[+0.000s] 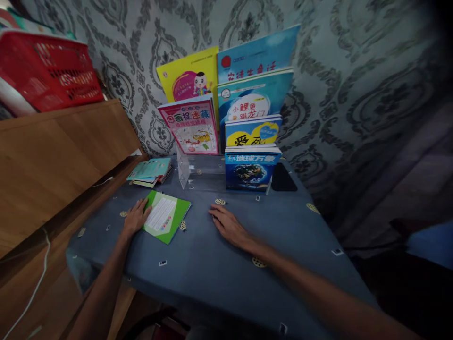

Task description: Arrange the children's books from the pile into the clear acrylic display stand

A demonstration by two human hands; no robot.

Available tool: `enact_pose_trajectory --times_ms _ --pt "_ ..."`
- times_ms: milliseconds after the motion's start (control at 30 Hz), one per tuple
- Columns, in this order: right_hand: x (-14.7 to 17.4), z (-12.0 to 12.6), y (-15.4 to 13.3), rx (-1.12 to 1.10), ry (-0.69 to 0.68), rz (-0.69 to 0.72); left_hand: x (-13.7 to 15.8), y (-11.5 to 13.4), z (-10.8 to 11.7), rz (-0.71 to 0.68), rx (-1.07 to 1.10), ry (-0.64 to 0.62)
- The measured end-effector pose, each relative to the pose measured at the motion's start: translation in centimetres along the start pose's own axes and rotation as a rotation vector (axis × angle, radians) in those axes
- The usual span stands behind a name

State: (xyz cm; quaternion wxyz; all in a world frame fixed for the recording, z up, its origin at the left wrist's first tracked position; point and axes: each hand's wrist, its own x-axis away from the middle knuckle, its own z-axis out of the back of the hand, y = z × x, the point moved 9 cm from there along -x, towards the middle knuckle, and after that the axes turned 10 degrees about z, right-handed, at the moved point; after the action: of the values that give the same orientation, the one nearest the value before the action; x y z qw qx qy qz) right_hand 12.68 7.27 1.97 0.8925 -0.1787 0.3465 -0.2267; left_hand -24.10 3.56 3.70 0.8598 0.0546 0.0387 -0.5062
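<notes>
A green book (163, 215) with a pale panel of text lies flat on the cloth. My left hand (136, 217) rests at its left edge, fingers stretched out and touching the cover. To the right, apart from the book, my right hand (228, 225) lies on the cloth with its fingers extended and nothing in it. Behind the hands stands a clear acrylic stand (203, 172) in stepped tiers. It bears a pink book (194, 127), a yellow book (191, 71), a blue book with a globe (251, 172) and several others upright behind that one.
A small stack of books (152, 170) lies at the back left. A dark flat object (284, 178) is right of the stand. The table (212, 269) has a grey-blue patterned cloth. A red basket (53, 71) sits on a wooden ledge (63, 160) at left; patterned wallpaper is behind.
</notes>
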Motion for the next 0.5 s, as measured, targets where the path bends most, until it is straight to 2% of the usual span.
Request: enact_pose_trajectory --times_ms 333,433,500 --pt "2.1 2.7 0.1 -0.014 0.057 -0.090 5.2 5.7 0.2 -0.073 0.037 0.028" --pt "2.7 4.1 -1.1 0.093 0.083 -0.090 6.9 8.2 0.4 -0.107 0.027 0.052" --pt "2.5 5.0 -3.1 0.212 0.106 -0.012 8.2 10.1 0.7 -0.112 -0.009 0.061"
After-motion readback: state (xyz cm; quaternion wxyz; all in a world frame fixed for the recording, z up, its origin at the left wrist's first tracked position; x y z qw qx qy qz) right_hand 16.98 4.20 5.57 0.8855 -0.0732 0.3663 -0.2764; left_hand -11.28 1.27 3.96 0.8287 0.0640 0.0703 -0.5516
